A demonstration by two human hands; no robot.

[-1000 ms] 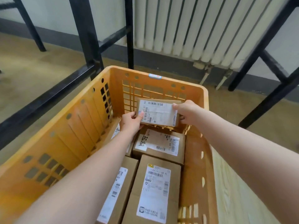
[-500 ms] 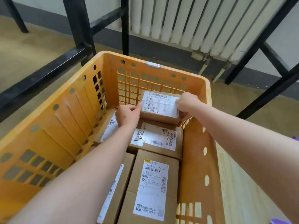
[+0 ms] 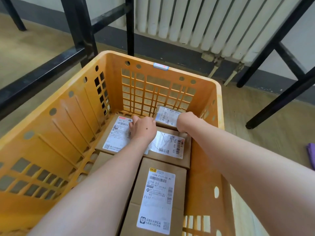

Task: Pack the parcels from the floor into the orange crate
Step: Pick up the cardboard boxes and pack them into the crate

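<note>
I am looking down at a tan floor (image 3: 25, 48) with a white radiator (image 3: 196, 19) on the wall beyond the orange crate (image 3: 68, 126) and a black metal frame (image 3: 80, 31) standing to the crate's left.

The small parcel (image 3: 166, 115) is now sitting low in the crate's far right corner, close against the far lattice wall. A second ago both hands were carrying it well above the other boxes, so it has been coming down steadily. The right hand (image 3: 187, 122) is still curling over its right end; I cannot tell how the fingers are lying beneath. The left hand (image 3: 143, 127) has come off it and is resting on the far-left parcel (image 3: 114, 138), fingers loosely bent and gripping nothing that I can see.

Working back from that corner toward me, the middle parcel (image 3: 172, 147) is lying just in front of the small one, and the near parcel (image 3: 160, 193) is lying label up at the crate's near end.

I am judging this placement nearly done. Something purple (image 3: 311, 155) is showing on the floor to the crate's right; I cannot tell what it is.
</note>
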